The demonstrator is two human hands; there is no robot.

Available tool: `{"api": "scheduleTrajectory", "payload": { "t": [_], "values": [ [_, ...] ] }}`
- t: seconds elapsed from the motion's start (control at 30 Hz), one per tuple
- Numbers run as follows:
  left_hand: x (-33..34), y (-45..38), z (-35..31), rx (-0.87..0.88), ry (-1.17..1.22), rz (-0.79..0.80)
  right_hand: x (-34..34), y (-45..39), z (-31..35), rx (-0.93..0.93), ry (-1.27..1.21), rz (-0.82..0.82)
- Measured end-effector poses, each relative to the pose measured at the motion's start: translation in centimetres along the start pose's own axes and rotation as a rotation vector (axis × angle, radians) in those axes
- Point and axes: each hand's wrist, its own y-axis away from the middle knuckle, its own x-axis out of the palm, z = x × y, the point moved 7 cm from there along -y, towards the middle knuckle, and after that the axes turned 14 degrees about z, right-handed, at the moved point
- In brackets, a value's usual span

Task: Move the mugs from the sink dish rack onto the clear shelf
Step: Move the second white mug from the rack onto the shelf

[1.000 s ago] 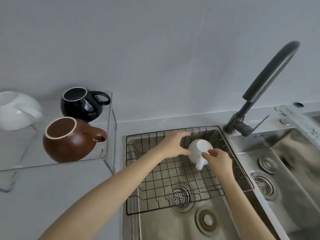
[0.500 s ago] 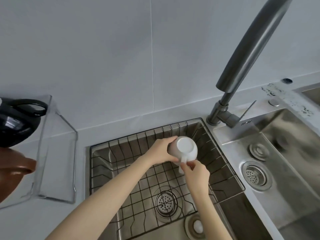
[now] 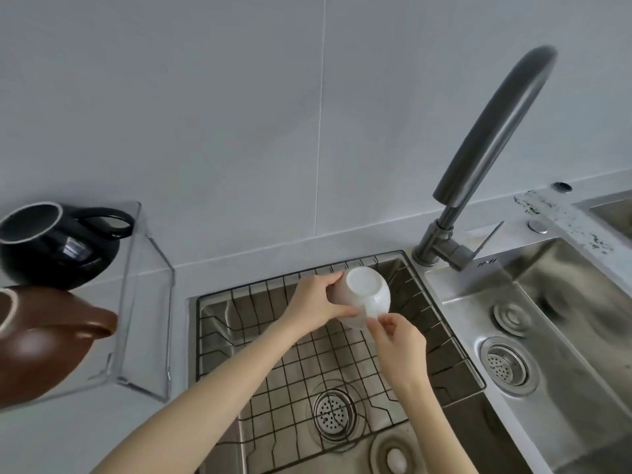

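Observation:
A white mug (image 3: 363, 293) hangs upside down above the wire dish rack (image 3: 328, 357) in the left sink, its flat base facing me. My left hand (image 3: 316, 304) wraps around its left side. My right hand (image 3: 396, 340) pinches the mug's handle from below. On the clear shelf (image 3: 143, 302) at the left stand a black mug (image 3: 58, 248) at the back and a brown mug (image 3: 44, 340) in front, both with handles pointing right.
A tall dark curved faucet (image 3: 492, 148) rises behind the sink's right corner. A second steel basin (image 3: 561, 336) with a drain lies to the right. Grey wall tiles stand behind the counter.
Both hands closed on the white mug and lifted it off the rack. The view swung right, then back left, bringing the shelf's black and brown mugs into sight again.

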Motion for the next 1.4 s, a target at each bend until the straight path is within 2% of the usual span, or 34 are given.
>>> {"api": "scheduleTrajectory", "payload": {
  "t": [0.2, 0.4, 0.57, 0.77, 0.87, 1.03, 1.23, 1.4],
  "values": [
    [-6.8, 4.9, -4.3, 0.063, 0.016, -0.181, -0.5, 2.2, 7.8, -0.172, 0.002, 0.027],
    [-14.3, 12.3, -7.8, 0.149, 0.019, -0.427, 0.8, 5.3, 17.5, -0.375, 0.013, 0.050],
    [-20.6, 20.4, -9.0, 0.162, -0.006, -0.633, 4.6, 8.4, 25.3, -0.537, 0.017, 0.169],
    [-25.5, 30.9, -5.3, 0.064, 0.008, -0.872, 12.7, 12.1, 31.4, -0.652, 0.035, 0.362],
    [-27.2, 35.8, -1.9, -0.028, 0.016, -0.995, 17.9, 13.4, 33.0, -0.675, 0.060, 0.481],
    [-28.0, 41.0, 3.6, -0.136, 0.082, -1.083, 25.6, 14.6, 33.6, -0.661, 0.124, 0.655],
    [-27.3, 43.2, 9.3, -0.245, 0.174, -1.112, 31.2, 14.8, 32.6, -0.637, 0.220, 0.723],
    [-26.9, 43.9, 11.3, -0.275, 0.173, -1.115, 33.1, 15.0, 31.5, -0.579, 0.214, 0.775]
  ]
}}
